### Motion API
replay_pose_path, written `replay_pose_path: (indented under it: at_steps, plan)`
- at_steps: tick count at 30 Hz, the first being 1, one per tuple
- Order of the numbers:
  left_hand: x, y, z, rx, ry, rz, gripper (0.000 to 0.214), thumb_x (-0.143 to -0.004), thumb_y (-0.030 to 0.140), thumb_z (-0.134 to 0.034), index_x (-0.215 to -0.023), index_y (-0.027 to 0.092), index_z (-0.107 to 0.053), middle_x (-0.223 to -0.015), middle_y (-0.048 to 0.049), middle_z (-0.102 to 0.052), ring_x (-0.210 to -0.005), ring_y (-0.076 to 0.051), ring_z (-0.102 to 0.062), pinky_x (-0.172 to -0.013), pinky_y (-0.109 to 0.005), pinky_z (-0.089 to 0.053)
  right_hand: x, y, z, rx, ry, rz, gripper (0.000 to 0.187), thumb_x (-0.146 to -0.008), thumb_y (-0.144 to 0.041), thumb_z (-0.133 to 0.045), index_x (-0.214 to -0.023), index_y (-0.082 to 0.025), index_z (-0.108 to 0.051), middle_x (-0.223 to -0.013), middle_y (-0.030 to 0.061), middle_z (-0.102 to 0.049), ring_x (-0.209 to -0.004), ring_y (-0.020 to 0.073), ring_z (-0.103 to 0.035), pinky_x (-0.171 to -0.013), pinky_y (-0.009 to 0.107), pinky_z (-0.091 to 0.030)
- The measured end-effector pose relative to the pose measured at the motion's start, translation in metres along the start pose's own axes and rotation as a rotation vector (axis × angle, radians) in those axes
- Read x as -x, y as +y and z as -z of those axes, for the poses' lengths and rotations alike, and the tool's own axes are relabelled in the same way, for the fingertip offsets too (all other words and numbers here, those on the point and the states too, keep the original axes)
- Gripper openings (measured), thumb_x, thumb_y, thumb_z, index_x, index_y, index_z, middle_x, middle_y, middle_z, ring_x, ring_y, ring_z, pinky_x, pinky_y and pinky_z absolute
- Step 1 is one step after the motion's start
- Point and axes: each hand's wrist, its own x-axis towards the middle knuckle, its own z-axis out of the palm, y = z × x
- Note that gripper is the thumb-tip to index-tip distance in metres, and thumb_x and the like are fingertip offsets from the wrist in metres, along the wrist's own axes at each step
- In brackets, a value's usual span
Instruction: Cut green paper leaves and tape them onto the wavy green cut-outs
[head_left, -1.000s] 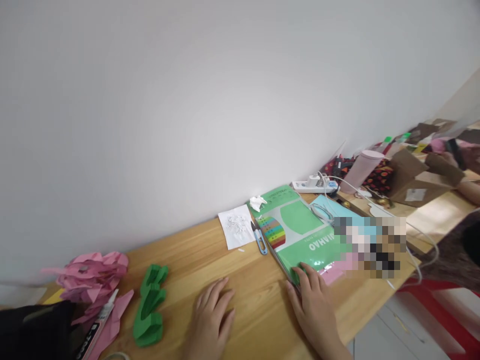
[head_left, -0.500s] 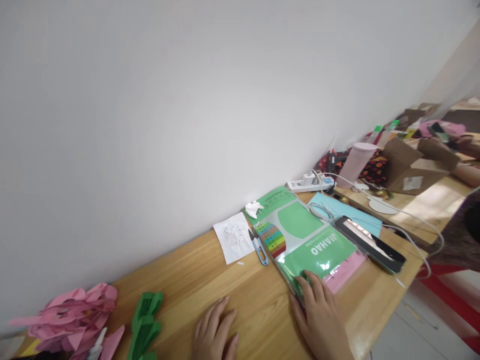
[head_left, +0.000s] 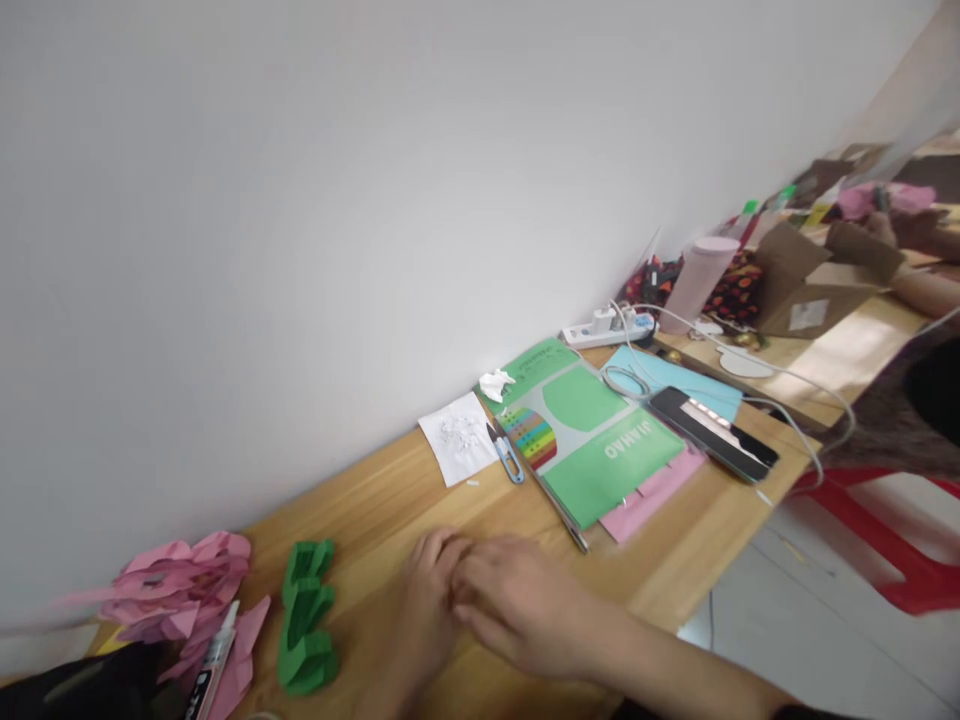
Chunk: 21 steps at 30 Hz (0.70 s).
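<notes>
Over the wooden table [head_left: 375, 520], my left hand [head_left: 424, 600] and my right hand [head_left: 517, 600] touch at the fingers. My right fingers are curled and partly cover the left ones. Whatever may be between them is hidden, and the right hand is slightly smeared. Left of them lie a green folded-paper piece [head_left: 307, 620], a heap of pink paper strips [head_left: 184, 585] and a white glue tube [head_left: 214, 665]. Beyond my hands are blue-handled thread snips [head_left: 508, 455], beside a white sheet [head_left: 454, 470] with small white scraps on it.
A green paper packet [head_left: 600, 490] with pink paper [head_left: 652, 495] under it lies to the right. Further right are a phone [head_left: 712, 435], a power strip [head_left: 607, 330] with cables, a pink tumbler [head_left: 697, 285] and a cardboard box [head_left: 802, 285]. A red stool [head_left: 900, 570] stands on the floor.
My right hand has left the green packet and moved left to meet my left hand. Fingers once spread are now curled together. The view has shifted slightly.
</notes>
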Motion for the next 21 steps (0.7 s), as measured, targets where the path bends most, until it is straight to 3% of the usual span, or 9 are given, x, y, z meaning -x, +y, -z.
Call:
replay_pose_path:
  at_steps: [2,4,5,9,11,16,21]
  plan:
    - [-0.011,0.003,0.004,0.038,-0.01,0.009,0.024,-0.082,0.025,-0.051,-0.099,0.02,-0.067,-0.105,-0.0113,-0.066,-0.099,-0.028,-0.063,-0.086,-0.046,-0.053,-0.014,-0.008,-0.012,0.031,-0.364,0.164,0.013,-0.08,-0.021,-0.056,-0.085,-0.014,-0.067,-0.078,0.0058,-0.071,-0.067,0.0189,-0.062,-0.058,0.028,-0.045]
    - [-0.02,0.001,0.007,0.078,-0.034,0.023,0.025,-0.086,0.026,-0.047,-0.103,0.019,-0.065,-0.106,-0.0107,-0.066,-0.102,-0.026,-0.061,-0.091,-0.046,-0.051,-0.024,-0.013,-0.032,-0.091,-0.738,0.347,0.012,-0.077,-0.024,-0.061,-0.08,-0.015,-0.07,-0.073,0.0016,-0.072,-0.058,0.0146,-0.06,-0.05,0.024,-0.04]
    - [-0.023,0.0,0.009,0.1,-0.045,0.021,0.024,-0.087,0.025,-0.047,-0.103,0.018,-0.064,-0.104,-0.0102,-0.066,-0.101,-0.025,-0.062,-0.09,-0.045,-0.051,-0.028,-0.014,-0.044,-0.163,-0.808,0.406,0.014,-0.077,-0.026,-0.062,-0.081,-0.016,-0.071,-0.074,0.0004,-0.072,-0.059,0.0129,-0.06,-0.049,0.022,-0.039]
    - [-0.038,0.001,0.016,0.125,-0.062,-0.015,0.019,-0.088,0.024,-0.048,-0.098,0.018,-0.063,-0.098,-0.0081,-0.068,-0.094,-0.023,-0.063,-0.085,-0.041,-0.052,-0.031,-0.022,-0.085,-0.141,-0.552,0.319,0.026,-0.085,-0.036,-0.054,-0.094,-0.018,-0.072,-0.084,0.001,-0.074,-0.068,0.0155,-0.062,-0.046,0.026,-0.03]
    - [-0.047,0.008,0.016,0.13,-0.082,-0.066,0.017,-0.088,0.022,-0.049,-0.099,0.018,-0.062,-0.098,-0.0073,-0.068,-0.095,-0.023,-0.063,-0.085,-0.039,-0.052,-0.029,-0.025,-0.097,-0.107,-0.491,0.309,0.033,-0.09,-0.04,-0.047,-0.097,-0.02,-0.071,-0.086,0.0014,-0.074,-0.07,0.0163,-0.063,-0.045,0.027,-0.027]
    - [-0.069,0.035,0.008,0.125,-0.201,-0.212,0.018,-0.088,0.018,-0.052,-0.104,0.017,-0.061,-0.102,-0.0081,-0.066,-0.098,-0.022,-0.061,-0.087,-0.04,-0.05,-0.026,-0.022,-0.113,-0.065,-0.382,0.497,0.035,-0.092,-0.041,-0.046,-0.089,-0.018,-0.072,-0.079,0.003,-0.074,-0.068,0.0176,-0.063,-0.048,0.029,-0.035]
    - [-0.088,0.059,-0.007,0.096,-0.271,-0.296,0.019,-0.088,0.026,-0.057,-0.105,0.018,-0.062,-0.106,-0.0075,-0.065,-0.099,-0.023,-0.059,-0.087,-0.04,-0.047,-0.031,-0.015,-0.127,-0.073,-0.201,0.662,0.028,-0.085,-0.037,-0.053,-0.087,-0.017,-0.073,-0.087,0.0035,-0.075,-0.078,0.0181,-0.064,-0.065,0.029,-0.045]
